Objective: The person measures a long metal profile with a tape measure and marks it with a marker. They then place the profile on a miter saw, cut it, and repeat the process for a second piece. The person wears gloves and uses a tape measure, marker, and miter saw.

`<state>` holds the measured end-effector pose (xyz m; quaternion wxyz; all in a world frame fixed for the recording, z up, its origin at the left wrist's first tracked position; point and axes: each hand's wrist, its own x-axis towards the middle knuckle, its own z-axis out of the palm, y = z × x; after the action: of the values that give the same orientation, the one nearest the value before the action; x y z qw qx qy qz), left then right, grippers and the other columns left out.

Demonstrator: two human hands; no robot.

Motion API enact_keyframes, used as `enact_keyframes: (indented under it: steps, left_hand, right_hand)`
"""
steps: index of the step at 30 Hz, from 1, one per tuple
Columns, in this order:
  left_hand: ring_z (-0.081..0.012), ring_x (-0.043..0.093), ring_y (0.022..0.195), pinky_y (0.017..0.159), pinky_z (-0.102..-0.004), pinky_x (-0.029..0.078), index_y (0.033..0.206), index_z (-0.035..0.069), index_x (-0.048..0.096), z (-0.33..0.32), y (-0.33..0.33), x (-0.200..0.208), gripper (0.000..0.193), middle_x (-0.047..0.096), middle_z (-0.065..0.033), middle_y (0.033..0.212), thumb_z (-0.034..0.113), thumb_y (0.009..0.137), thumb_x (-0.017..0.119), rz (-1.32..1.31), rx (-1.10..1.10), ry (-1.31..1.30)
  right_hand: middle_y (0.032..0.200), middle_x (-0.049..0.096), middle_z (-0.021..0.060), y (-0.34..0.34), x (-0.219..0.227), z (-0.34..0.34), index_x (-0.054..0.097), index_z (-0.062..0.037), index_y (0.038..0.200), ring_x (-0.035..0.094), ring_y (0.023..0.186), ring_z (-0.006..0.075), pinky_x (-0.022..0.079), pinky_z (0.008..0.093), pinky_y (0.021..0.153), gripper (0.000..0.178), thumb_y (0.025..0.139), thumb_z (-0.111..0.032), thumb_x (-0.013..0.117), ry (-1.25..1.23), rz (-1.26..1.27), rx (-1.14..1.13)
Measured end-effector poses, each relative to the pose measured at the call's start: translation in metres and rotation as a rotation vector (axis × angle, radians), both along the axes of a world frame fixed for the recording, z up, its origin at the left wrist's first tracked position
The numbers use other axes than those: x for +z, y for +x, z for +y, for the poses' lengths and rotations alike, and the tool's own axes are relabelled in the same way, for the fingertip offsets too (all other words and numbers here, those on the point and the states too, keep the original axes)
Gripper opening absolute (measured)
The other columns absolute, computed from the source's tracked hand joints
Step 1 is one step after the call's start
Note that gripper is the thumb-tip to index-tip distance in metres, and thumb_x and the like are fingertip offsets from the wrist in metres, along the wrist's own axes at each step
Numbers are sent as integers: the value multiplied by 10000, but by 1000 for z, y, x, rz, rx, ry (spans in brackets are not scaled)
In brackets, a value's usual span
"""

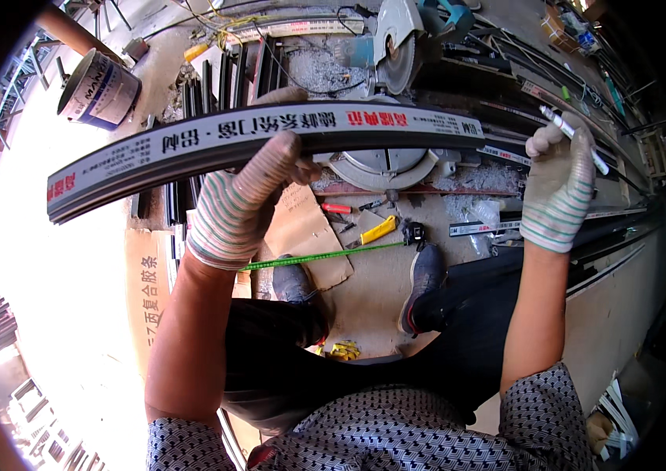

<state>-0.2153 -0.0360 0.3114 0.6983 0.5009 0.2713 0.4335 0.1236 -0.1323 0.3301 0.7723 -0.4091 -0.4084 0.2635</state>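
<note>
My left hand [240, 200], in a white knit glove with green-striped cuff, grips a long dark aluminium profile [215, 140] near its middle. The profile is held up crosswise, its upper face covered by a printed white film with red and black lettering. In my gloved right hand [559, 184] is a white marker pen [559, 121], held between thumb and fingers, apart from the profile's right end. Beyond the profile stands a miter saw [397, 59] with its round blade showing; the profile hides part of its base [384, 169].
By my shoes lie a tape measure [414, 232] with its green tape [325, 257] pulled out, a yellow utility knife [378, 229] and a red-handled tool [337, 209]. A bucket [117, 98] stands at far left. Cardboard [144, 279] and more profiles [490, 228] lie around; cables [231, 23] run behind.
</note>
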Motion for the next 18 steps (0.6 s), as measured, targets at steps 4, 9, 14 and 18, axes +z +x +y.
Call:
enact_keyframes:
  steps: [4, 9, 14, 18]
  left_hand:
    - [-151, 672, 814, 835, -308, 554, 1436, -80, 470, -10, 8, 2, 727, 701, -106, 985, 335, 919, 767, 75, -39, 57]
    - [-171, 670, 839, 839, -356, 564, 1461, -55, 444, -20, 15, 2, 759, 691, -118, 988, 334, 906, 785, 16, -75, 46]
    - [-184, 676, 865, 837, -381, 580, 1465, -36, 436, -22, 18, -3, 750, 673, -131, 1035, 300, 898, 794, -62, -97, 24]
    - [-191, 679, 870, 849, -385, 577, 1473, -28, 418, -21, 21, -6, 776, 673, -115, 1052, 307, 890, 804, -78, -118, -24]
  right_hand:
    - [919, 691, 99, -45, 30, 7, 613, -8, 1183, 657, 820, 156, 548, 320, 750, 317, 1029, -285, 597, 48, -227, 210]
    - [921, 684, 65, -76, 20, 9, 619, -19, 1127, 664, 825, 113, 572, 269, 791, 266, 979, -222, 709, -16, -262, 278]
    - [910, 669, 60, -67, 12, 6, 597, -36, 1138, 649, 825, 115, 541, 294, 842, 229, 1018, -229, 625, -40, -414, 198]
    - [929, 674, 57, -63, 9, 8, 609, -32, 1130, 651, 819, 92, 560, 266, 786, 234, 997, -217, 664, 3, -496, 124]
